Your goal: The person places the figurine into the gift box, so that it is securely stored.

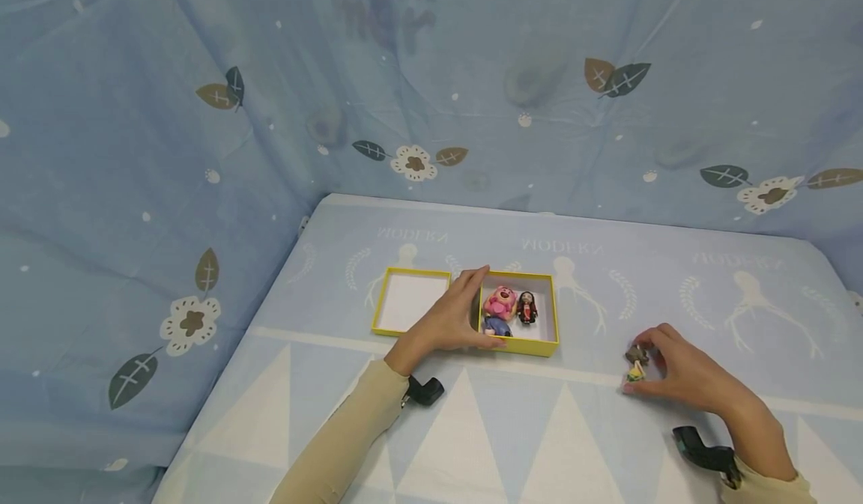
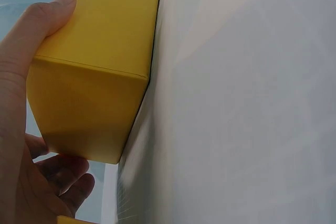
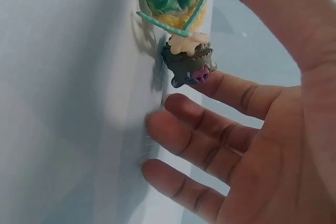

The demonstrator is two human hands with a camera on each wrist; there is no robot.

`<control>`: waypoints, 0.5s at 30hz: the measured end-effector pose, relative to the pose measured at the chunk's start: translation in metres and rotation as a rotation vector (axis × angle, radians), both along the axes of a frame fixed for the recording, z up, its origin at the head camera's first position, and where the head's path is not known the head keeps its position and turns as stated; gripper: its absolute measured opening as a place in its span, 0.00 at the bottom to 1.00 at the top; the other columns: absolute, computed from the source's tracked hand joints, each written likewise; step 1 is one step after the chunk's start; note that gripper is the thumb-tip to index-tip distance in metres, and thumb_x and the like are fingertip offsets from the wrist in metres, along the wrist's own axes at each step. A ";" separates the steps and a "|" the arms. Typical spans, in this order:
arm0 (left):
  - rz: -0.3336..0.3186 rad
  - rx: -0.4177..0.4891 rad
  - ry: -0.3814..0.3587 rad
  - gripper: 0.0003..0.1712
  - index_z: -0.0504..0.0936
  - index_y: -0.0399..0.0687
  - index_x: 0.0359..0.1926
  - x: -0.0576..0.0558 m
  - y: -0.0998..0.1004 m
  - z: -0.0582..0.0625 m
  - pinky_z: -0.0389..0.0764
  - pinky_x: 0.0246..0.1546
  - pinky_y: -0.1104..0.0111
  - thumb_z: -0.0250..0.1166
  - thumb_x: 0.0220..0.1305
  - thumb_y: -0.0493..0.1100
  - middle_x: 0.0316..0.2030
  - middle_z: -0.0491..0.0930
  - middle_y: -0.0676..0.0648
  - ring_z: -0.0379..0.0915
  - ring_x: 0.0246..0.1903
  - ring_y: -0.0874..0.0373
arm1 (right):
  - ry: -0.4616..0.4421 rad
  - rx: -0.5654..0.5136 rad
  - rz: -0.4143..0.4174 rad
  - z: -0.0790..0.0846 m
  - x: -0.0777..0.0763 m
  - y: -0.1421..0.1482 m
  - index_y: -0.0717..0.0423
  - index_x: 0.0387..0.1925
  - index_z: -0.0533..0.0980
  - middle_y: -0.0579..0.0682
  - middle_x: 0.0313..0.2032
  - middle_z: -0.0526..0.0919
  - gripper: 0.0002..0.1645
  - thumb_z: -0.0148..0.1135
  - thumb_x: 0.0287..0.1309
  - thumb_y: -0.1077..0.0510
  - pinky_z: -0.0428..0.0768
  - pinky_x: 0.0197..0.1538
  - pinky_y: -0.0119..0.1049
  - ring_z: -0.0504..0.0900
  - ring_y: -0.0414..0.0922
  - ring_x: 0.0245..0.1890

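A yellow box [image 1: 522,346] with a pale inside stands on the table. My left hand [image 1: 446,320] grips its left end, the thumb on the front wall and the fingers towards the back; the left wrist view shows the thumb on the yellow wall [image 2: 105,24]. In the box lie a pink bear figurine [image 1: 501,302], a small dark-haired doll [image 1: 527,308] in red and a blue item [image 1: 497,327], partly hidden by my hand. Over on the right, my right hand [image 1: 691,375] pinches a small figurine [image 3: 190,59] with a dark animal-like cap and green-yellow clothing, between thumb and index finger, at the tabletop.
A shallow yellow-rimmed tray, perhaps the lid [image 1: 410,303], lies with its white inside up to the left of the box, partly behind my left hand. The patterned cloth [image 1: 755,294] covers the table. Blue printed curtains [image 1: 485,84] hang behind and on the left.
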State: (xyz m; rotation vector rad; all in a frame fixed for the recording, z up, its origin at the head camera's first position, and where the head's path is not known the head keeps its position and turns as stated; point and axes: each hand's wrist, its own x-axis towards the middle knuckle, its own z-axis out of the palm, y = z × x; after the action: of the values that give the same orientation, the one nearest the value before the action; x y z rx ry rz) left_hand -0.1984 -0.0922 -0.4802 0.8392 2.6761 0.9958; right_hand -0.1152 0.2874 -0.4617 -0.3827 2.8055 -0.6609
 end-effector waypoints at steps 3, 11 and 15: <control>0.000 0.001 -0.002 0.75 0.42 0.52 0.78 0.000 0.000 0.000 0.68 0.66 0.53 0.78 0.38 0.67 0.71 0.55 0.48 0.59 0.69 0.52 | 0.006 -0.014 0.014 0.000 -0.001 0.001 0.58 0.49 0.75 0.49 0.43 0.72 0.44 0.79 0.36 0.35 0.69 0.32 0.31 0.68 0.37 0.34; -0.002 0.001 -0.001 0.75 0.42 0.52 0.78 0.000 0.000 0.000 0.68 0.66 0.53 0.78 0.38 0.68 0.71 0.55 0.48 0.58 0.70 0.51 | 0.107 -0.100 0.073 0.004 0.000 0.003 0.56 0.51 0.73 0.45 0.41 0.74 0.39 0.80 0.40 0.43 0.72 0.33 0.32 0.70 0.33 0.33; -0.001 0.002 -0.001 0.75 0.42 0.52 0.78 0.000 0.000 0.001 0.69 0.66 0.53 0.78 0.38 0.68 0.71 0.56 0.48 0.59 0.69 0.52 | 0.134 -0.123 0.085 0.006 -0.002 0.004 0.57 0.54 0.72 0.43 0.42 0.75 0.40 0.80 0.42 0.46 0.74 0.33 0.33 0.71 0.33 0.33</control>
State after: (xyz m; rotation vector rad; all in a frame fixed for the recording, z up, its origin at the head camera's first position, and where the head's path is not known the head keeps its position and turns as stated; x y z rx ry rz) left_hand -0.1984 -0.0927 -0.4793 0.8398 2.6738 0.9989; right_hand -0.1171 0.2910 -0.4553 -0.5859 2.8620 -0.8191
